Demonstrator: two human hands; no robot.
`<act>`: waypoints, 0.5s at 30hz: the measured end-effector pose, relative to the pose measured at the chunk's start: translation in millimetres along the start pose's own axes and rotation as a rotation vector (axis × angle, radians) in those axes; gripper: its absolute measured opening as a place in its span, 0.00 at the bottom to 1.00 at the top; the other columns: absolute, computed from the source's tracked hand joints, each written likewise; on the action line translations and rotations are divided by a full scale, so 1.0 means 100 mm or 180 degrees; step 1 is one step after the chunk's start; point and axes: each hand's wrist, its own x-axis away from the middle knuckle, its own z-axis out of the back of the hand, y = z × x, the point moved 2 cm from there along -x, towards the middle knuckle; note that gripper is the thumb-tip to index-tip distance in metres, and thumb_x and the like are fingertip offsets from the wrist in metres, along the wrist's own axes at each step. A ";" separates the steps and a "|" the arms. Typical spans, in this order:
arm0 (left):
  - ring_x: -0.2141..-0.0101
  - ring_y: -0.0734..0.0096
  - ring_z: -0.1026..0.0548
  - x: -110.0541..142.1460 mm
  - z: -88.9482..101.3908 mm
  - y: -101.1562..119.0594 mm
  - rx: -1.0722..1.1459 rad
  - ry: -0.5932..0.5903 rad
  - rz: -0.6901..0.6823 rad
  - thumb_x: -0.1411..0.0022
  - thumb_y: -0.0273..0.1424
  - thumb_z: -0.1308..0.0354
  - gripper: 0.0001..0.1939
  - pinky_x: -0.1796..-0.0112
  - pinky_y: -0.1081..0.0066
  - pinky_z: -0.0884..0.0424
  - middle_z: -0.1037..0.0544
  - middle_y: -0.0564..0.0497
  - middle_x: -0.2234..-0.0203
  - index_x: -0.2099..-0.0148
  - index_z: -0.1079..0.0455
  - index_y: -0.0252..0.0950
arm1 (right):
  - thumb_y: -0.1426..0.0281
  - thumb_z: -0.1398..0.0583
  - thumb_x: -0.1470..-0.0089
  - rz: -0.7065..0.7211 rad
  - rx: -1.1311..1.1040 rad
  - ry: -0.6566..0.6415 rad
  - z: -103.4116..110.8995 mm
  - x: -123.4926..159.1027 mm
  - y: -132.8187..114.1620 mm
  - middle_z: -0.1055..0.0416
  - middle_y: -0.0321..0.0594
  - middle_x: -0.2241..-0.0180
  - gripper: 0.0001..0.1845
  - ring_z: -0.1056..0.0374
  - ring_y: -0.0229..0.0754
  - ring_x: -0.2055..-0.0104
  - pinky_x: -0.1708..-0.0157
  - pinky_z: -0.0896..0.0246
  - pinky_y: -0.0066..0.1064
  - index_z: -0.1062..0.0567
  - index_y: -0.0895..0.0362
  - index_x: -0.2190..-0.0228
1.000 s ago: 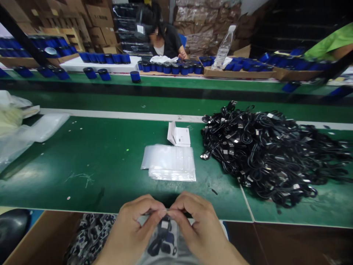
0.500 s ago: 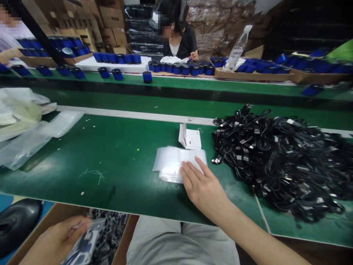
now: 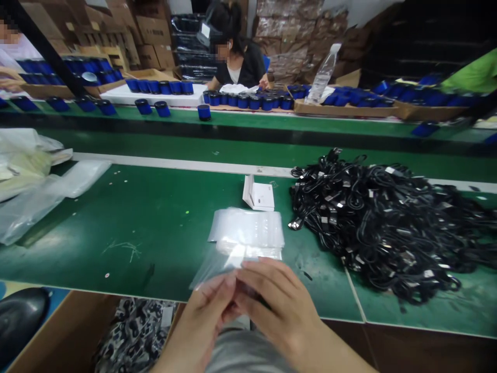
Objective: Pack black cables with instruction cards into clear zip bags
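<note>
At six o'clock, the left hand [image 3: 212,306] pinches a clear bag [image 3: 212,265]; whether the right hand [image 3: 277,305], fingers curled against it, grips too, one cannot tell. The step looks like opening it; next calls for parting its film. Cables [image 3: 382,228] lie at two.

Deep green right across the long flat worktable [image 3: 163,207], flecked with pale specks, and a straight white strip [image 3: 174,164] cuts through it! Jet black on the tangled heap of coiled cables [image 3: 380,223], silver glints all over. Milky, see-through white for the flat stack of plastic bags [image 3: 248,228]; plain white, small dark marks, on the folded paper leaflet [image 3: 264,198]. Deep blue, black-topped: those squat cylindrical jars [image 3: 162,109]! And mottled black-and-grey, the piled packets [image 3: 132,331] in a brown cardboard box [image 3: 64,318].
</note>
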 end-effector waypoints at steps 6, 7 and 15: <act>0.66 0.67 0.22 -0.11 0.02 0.01 -0.0439 0.0379 -0.0127 0.47 0.45 0.37 0.19 0.60 0.70 0.24 0.18 0.50 0.71 0.61 0.21 0.35 | 0.67 0.44 0.42 -0.2643 -0.1836 0.0267 -0.01 0.19 0.15 0.28 0.46 0.61 0.12 0.29 0.42 0.63 0.64 0.31 0.32 0.29 0.58 0.57; 0.65 0.68 0.22 -0.11 0.02 0.01 -0.0520 0.0372 -0.0154 0.47 0.45 0.37 0.19 0.60 0.70 0.24 0.18 0.50 0.70 0.62 0.21 0.35 | 0.67 0.45 0.42 -0.2823 -0.2220 0.0142 -0.04 0.18 0.16 0.28 0.45 0.64 0.10 0.29 0.41 0.66 0.65 0.32 0.32 0.27 0.58 0.61; 0.82 0.76 0.24 0.15 0.03 -0.08 -0.1228 -0.0345 0.0859 0.51 0.53 0.39 0.25 0.78 0.81 0.29 0.20 0.49 0.83 0.71 0.22 0.34 | 0.67 0.46 0.44 -0.3350 -0.2608 -0.0254 -0.12 0.15 0.20 0.31 0.37 0.77 0.12 0.35 0.39 0.72 0.70 0.39 0.29 0.28 0.59 0.76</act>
